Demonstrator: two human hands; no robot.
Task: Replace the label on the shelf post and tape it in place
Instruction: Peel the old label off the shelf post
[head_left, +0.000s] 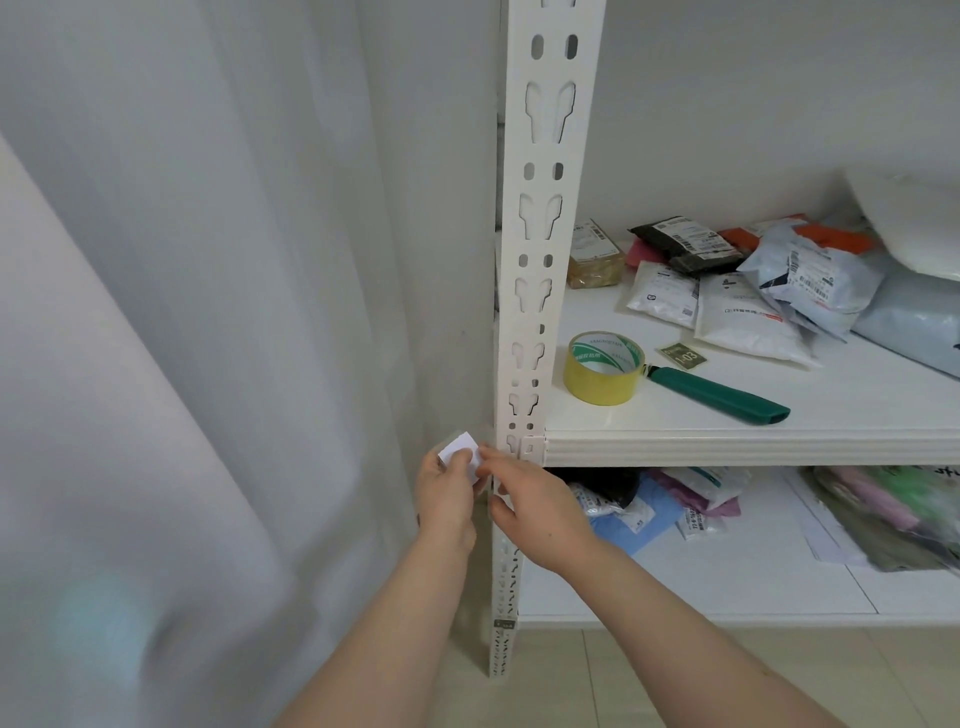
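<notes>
A white perforated shelf post (540, 270) runs down the middle of the view. Just left of it, at the height of the upper shelf's edge, my left hand (447, 493) pinches a small white paper label (460, 451). My right hand (535, 506) touches the label's right edge with its fingertips, against the post. A strip of clear tape seems to hang from the label, but it is hard to make out. On the shelf lie a yellow tape roll (603, 368), a green-handled cutter (719, 396) and a small dark label reading 1-03 (682, 356).
Several mail parcels (737, 291) are piled at the back of the upper shelf (753, 447). More bags and papers (779, 514) lie on the lower shelf. A grey curtain (208, 312) hangs to the left. Beige floor tiles show below.
</notes>
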